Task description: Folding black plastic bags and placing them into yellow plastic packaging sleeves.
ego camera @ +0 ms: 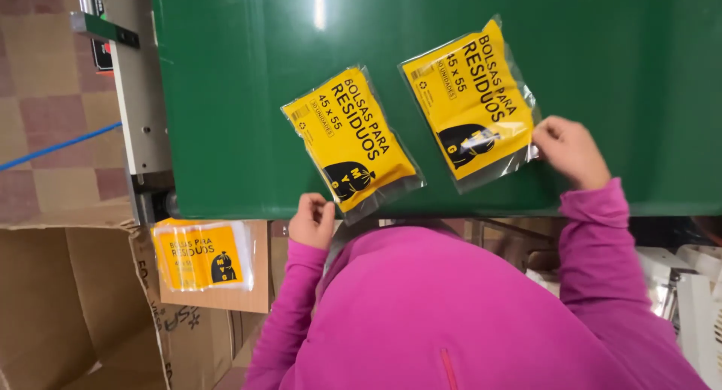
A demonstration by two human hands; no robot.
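I am resting my left hand (312,218) at the near edge of the green belt (226,97), fingers curled loosely and touching the clear bottom margin of the nearer yellow packet (350,138); whether I am actually pinching the film I cannot tell. This packet is lying flat, tilted with its top toward 11 o'clock, a clear plastic sleeve over a yellow insert with black lettering and a black bag-shaped emblem near its lower end. At 2 o'clock from it, just apart, the second yellow packet (470,97) is lying flat at a similar tilt, same colours and emblem, with glare on the film. My right hand (569,151) is sitting at its 3 o'clock edge, fingertips narrowly closed against the clear side margin. At 7 o'clock from my left hand, below the belt, a stack of the same packets (199,254) is sitting on the rim of an open cardboard box (68,300).
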